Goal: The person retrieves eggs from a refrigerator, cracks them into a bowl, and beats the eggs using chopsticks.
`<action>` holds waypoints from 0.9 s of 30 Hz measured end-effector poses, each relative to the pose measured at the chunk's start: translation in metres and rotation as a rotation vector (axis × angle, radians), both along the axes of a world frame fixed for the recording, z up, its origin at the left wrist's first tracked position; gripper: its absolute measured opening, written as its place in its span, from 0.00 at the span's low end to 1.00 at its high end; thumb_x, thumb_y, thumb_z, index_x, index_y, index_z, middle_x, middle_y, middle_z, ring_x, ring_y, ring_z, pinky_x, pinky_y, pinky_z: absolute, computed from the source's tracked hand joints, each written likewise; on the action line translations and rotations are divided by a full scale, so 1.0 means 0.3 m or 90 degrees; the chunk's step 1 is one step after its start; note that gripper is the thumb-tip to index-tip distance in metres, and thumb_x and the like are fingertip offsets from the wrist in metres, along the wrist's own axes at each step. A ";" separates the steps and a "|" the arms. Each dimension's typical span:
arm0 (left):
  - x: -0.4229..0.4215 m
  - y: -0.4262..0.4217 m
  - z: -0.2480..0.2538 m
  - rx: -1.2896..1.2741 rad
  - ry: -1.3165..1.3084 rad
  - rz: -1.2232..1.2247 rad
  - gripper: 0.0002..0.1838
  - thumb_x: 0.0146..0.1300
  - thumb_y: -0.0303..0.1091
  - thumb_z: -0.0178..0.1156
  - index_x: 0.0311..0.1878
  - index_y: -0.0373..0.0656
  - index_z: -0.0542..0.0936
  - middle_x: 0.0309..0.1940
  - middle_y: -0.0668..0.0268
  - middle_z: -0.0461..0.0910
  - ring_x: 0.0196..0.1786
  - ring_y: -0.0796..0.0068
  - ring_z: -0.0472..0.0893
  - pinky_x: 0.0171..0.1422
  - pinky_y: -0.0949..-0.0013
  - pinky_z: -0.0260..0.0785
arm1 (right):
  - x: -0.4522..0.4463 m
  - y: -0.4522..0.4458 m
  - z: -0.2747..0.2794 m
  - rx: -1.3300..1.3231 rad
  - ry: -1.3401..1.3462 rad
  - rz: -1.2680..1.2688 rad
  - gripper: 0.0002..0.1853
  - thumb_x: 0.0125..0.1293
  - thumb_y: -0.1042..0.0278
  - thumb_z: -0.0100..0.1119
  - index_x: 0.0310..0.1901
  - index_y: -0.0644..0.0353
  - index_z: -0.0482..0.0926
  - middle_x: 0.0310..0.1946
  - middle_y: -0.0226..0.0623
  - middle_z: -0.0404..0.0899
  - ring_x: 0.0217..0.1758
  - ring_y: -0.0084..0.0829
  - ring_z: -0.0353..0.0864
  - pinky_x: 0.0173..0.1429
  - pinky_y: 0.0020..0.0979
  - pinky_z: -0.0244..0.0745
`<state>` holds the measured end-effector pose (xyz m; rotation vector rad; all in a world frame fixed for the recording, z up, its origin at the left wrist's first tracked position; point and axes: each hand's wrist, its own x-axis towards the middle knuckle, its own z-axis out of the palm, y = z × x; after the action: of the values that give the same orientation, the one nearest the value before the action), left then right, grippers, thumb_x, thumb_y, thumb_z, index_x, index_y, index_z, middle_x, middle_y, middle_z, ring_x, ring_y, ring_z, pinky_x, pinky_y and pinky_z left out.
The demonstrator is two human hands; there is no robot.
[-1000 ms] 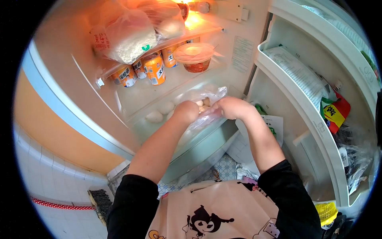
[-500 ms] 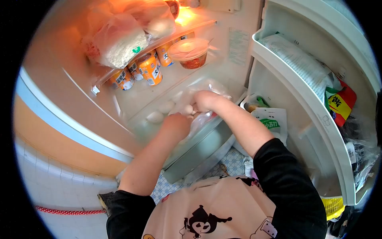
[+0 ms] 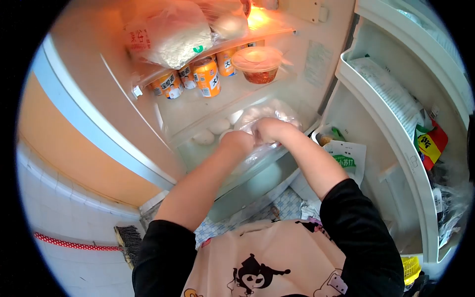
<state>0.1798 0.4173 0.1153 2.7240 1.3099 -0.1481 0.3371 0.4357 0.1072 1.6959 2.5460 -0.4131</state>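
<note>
A clear plastic bag (image 3: pixel 277 110) with pale round items inside lies in the pulled-out lower drawer (image 3: pixel 247 185) of the fridge. My left hand (image 3: pixel 238 143) is closed on the near side of the bag. Against it, my right hand (image 3: pixel 271 130) has its fingers pressed together on the gathered plastic. The fingertips of both hands meet and are partly hidden. Left of the bag, white egg-like items (image 3: pixel 204 137) rest in the drawer.
Above are orange cans (image 3: pixel 207 77), a lidded bowl with red food (image 3: pixel 258 67) and a bag of white contents (image 3: pixel 175 47). The open fridge door (image 3: pixel 378 116) with packets curves along the right. A broom (image 3: pixel 129 242) stands at lower left.
My right hand has come out of the bag's opening and back beside my left hand. The bag's plastic is now gathered between them, and the pale items inside sit beyond my hands.
</note>
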 end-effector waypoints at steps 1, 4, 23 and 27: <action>0.014 0.005 -0.001 -0.002 0.041 0.005 0.17 0.60 0.42 0.49 0.41 0.43 0.83 0.42 0.58 0.82 0.45 0.59 0.82 0.47 0.58 0.74 | 0.000 -0.004 0.004 0.013 0.004 0.002 0.14 0.47 0.64 0.65 0.36 0.60 0.81 0.34 0.44 0.82 0.40 0.44 0.81 0.47 0.39 0.75; 0.019 0.004 -0.033 -0.012 0.051 0.027 0.19 0.62 0.43 0.47 0.44 0.45 0.83 0.43 0.58 0.82 0.47 0.60 0.82 0.49 0.59 0.73 | -0.008 0.025 -0.034 0.037 0.010 -0.023 0.17 0.47 0.60 0.67 0.38 0.60 0.84 0.40 0.50 0.81 0.45 0.47 0.80 0.52 0.40 0.74; -0.034 0.003 -0.091 0.119 -0.067 -0.014 0.11 0.59 0.32 0.49 0.33 0.39 0.81 0.37 0.50 0.82 0.40 0.58 0.82 0.44 0.57 0.75 | -0.097 0.003 0.000 0.093 -0.045 0.001 0.16 0.52 0.69 0.58 0.45 0.51 0.82 0.45 0.47 0.80 0.50 0.45 0.79 0.53 0.38 0.74; -0.047 0.034 -0.102 0.117 -0.174 -0.050 0.10 0.55 0.36 0.57 0.33 0.40 0.81 0.35 0.52 0.81 0.39 0.55 0.81 0.45 0.56 0.74 | -0.084 0.031 -0.018 0.061 0.003 -0.023 0.14 0.51 0.67 0.60 0.42 0.51 0.83 0.40 0.44 0.82 0.45 0.43 0.81 0.49 0.39 0.75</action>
<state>0.1658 0.4274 0.0846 2.8171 1.1928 0.3433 0.3120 0.4449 0.1018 1.7758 2.5820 -0.3024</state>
